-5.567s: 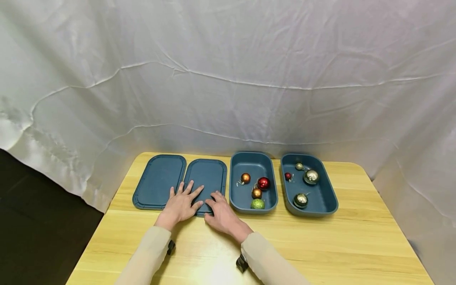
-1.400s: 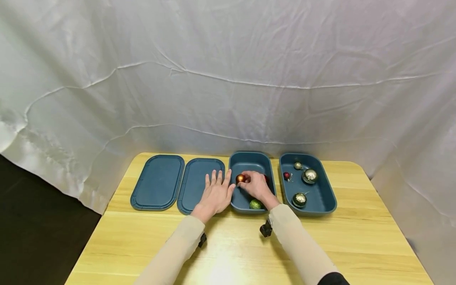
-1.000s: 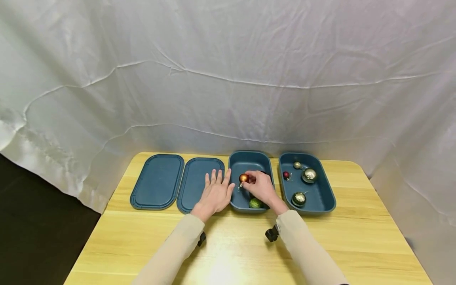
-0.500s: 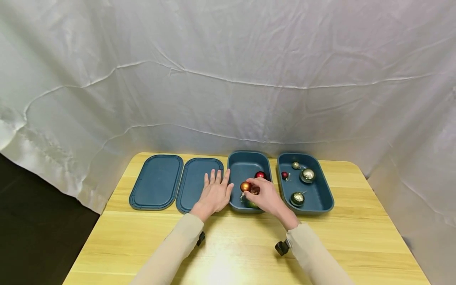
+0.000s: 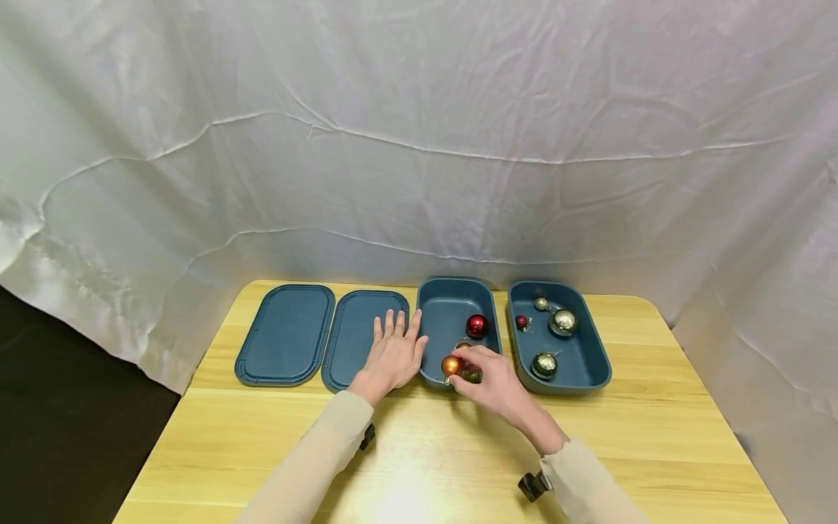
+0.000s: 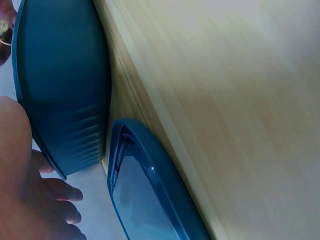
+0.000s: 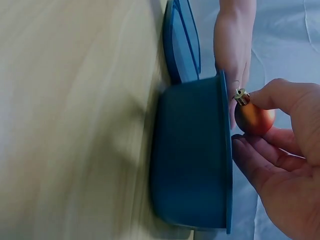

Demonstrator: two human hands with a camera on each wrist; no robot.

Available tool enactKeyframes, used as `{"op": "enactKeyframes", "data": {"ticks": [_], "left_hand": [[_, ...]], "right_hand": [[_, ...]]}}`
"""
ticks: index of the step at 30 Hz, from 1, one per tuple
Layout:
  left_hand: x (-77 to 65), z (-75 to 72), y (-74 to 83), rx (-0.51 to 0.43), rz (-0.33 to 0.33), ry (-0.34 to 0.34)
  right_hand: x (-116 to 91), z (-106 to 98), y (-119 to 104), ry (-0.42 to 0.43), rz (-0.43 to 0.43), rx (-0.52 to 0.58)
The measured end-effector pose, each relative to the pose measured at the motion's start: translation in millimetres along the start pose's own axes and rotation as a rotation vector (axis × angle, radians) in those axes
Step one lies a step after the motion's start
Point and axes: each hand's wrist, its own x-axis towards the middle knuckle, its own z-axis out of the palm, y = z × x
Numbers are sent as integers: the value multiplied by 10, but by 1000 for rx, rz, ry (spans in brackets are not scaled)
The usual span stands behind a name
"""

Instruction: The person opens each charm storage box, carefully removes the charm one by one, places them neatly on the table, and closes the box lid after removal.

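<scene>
My right hand (image 5: 494, 382) pinches a shiny orange Christmas ball (image 5: 452, 365) between thumb and fingers, above the front of the left blue box (image 5: 455, 291). In the right wrist view the ball (image 7: 254, 119) is up at rim height, its gold cap facing the thumb. Inside that box lie a red ball (image 5: 476, 326), a second orange ball (image 5: 463, 347) and a green ball (image 5: 473, 377), the last two partly hidden by my right hand. My left hand (image 5: 391, 360), fingers straight and spread, is at this box's left rim, over the neighbouring lid (image 5: 353, 342).
A second blue box (image 5: 583, 360) on the right holds a small red ball (image 5: 521, 321), a small gold ball (image 5: 541, 303) and two larger metallic balls (image 5: 563, 322). Another blue lid (image 5: 284, 335) lies at far left. A pale curtain (image 5: 419, 204) hangs behind the wooden table (image 5: 419, 451).
My left hand moved right from the lids to the box rim, then stayed. My right hand took hold of the orange ball in the box and brought it toward the front edge.
</scene>
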Motion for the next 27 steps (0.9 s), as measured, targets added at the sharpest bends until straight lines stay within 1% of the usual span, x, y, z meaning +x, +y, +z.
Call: {"op": "enactKeyframes", "data": {"ticks": [2,7,15,18,24,27], "left_hand": [[-2,-1,-2,4,1,-2],[10,-2,-5,15,6,-4],[28,-24,-2,14,2,-8],[33,-24,2,18,4,-10],[48,-31,7,17,2,-10],[52,-32,3,21,-3,-10]], "right_hand": [[-47,10,-18,7,-17,11],[-155,24,-85,-6,-36,84],[-308,109,-116,-76,-49,107],[-360,163,-94,-92,-45,117],[-463,264,-64,-156,-5,136],[-504,302,-60,-179,-2,138]]}}
